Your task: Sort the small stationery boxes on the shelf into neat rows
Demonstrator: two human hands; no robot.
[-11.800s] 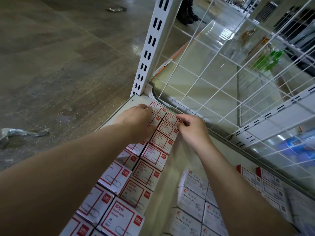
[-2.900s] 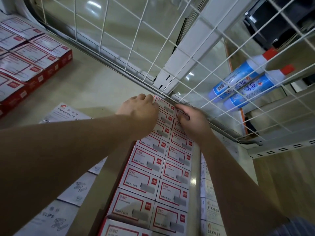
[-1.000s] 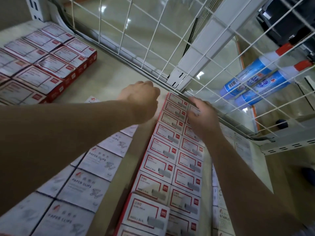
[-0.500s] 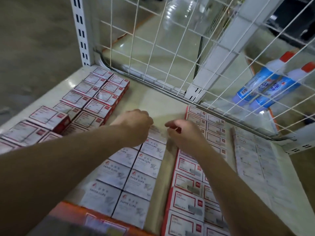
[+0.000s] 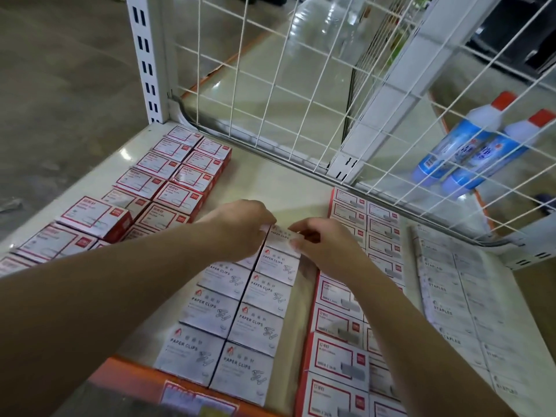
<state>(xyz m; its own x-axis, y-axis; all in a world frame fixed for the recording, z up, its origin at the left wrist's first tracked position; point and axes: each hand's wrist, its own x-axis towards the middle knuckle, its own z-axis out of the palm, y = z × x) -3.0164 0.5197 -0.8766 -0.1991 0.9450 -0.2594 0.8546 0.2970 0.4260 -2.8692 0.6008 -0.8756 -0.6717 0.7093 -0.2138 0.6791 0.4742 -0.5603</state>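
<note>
White cardboard paper-clip box at rear of double row is pinched by left hand and right hand; squaring judged next.

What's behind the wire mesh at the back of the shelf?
Through the wire mesh: glossy floor, a white slotted upright, and two blue bottles with red caps lying on their sides at the right. What they rest on can't be made out.

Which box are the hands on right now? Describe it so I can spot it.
Start at the white wire grid behind the shelf, then drop to the middle double row of white PAPER CLIPS boxes. The farthest box in its right column is the one. Unlike its neighbours, it is pinched between left hand and right hand.
</note>
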